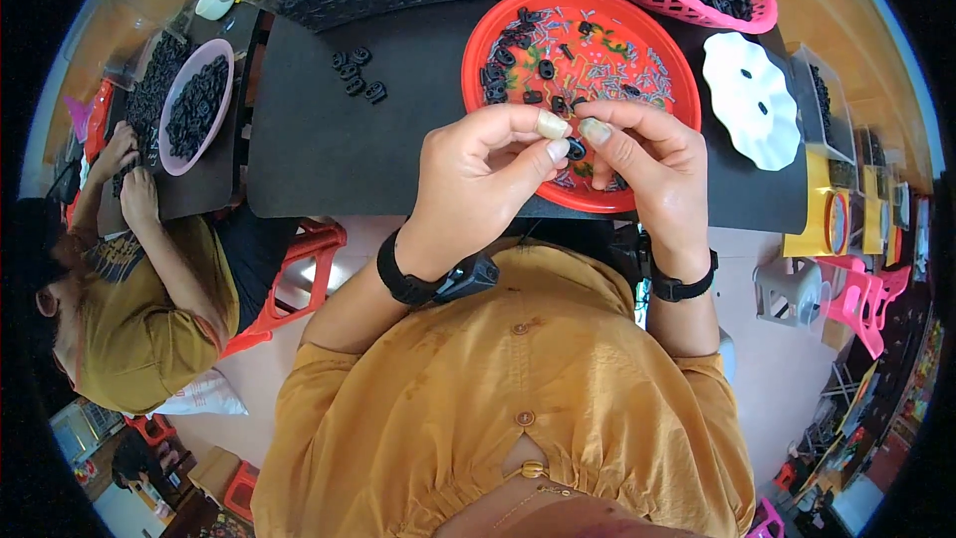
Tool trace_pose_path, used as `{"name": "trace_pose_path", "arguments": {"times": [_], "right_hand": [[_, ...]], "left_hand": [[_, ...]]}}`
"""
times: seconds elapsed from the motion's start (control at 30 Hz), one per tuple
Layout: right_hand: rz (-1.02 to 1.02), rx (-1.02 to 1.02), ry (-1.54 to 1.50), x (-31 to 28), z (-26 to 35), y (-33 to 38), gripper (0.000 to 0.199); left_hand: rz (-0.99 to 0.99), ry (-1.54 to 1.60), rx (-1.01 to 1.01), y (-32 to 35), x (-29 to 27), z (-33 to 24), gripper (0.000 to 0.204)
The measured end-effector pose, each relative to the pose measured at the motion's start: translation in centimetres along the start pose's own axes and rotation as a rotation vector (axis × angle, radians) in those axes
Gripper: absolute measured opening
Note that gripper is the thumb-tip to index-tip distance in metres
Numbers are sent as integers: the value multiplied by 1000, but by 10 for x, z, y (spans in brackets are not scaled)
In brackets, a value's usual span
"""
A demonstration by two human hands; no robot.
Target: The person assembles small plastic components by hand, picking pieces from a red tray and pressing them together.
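From the head camera, looking straight down: both hands meet just above the near rim of the red round tray (478, 50). The left hand (478, 180) and the right hand (652, 165) are pinched together on one small black plastic piece (576, 149), an oval bit with a hole in it. The left thumb and forefinger close on it from 9 o'clock, the right thumb and forefinger from 3 o'clock, and the remaining fingers are curled loosely underneath. Only the tips grip; most of the piece is hidden between them.

It looks very light, hard and stiff, with a smooth moulded surface that could slip or flick away if squeezed off-centre. To my eye the outer edges are the place to hold it, with the fingertip pads, leaving the hole clear.

In the tray, more black pieces lie toward 10 o'clock among a scatter of tiny thin metal pins (597, 65). At 12 to 1 o'clock of the tray sits a pink basket (697, 2) heaped with black pieces; at 3 o'clock a white scalloped dish (752, 100) holds a few. A small cluster of black pieces (357, 72) lies on the black table mat (329, 150) at 9 o'clock. Far left, another person's hands (127, 172) work beside a pink bowl (169, 135).
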State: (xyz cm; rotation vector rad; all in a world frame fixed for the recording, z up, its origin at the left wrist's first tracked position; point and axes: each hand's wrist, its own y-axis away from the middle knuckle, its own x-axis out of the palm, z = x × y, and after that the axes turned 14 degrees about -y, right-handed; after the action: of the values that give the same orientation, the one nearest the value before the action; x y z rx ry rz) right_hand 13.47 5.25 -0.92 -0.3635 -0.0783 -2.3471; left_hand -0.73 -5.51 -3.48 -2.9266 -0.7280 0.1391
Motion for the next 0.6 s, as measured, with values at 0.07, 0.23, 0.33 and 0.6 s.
{"name": "trace_pose_path", "arguments": {"times": [0.07,0.23,0.33,0.6], "right_hand": [[-3,0,4,0,0,0,17],[17,-4,11,0,1,0,17],[13,-7,20,1,1,0,17],[19,8,25,3,0,0,17]], "left_hand": [[0,7,-5,0,1,-1,16],[8,21,-8,0,0,0,16],[5,18,3,-1,1,1,17],[-9,50,-8,-1,4,2,16]]}}
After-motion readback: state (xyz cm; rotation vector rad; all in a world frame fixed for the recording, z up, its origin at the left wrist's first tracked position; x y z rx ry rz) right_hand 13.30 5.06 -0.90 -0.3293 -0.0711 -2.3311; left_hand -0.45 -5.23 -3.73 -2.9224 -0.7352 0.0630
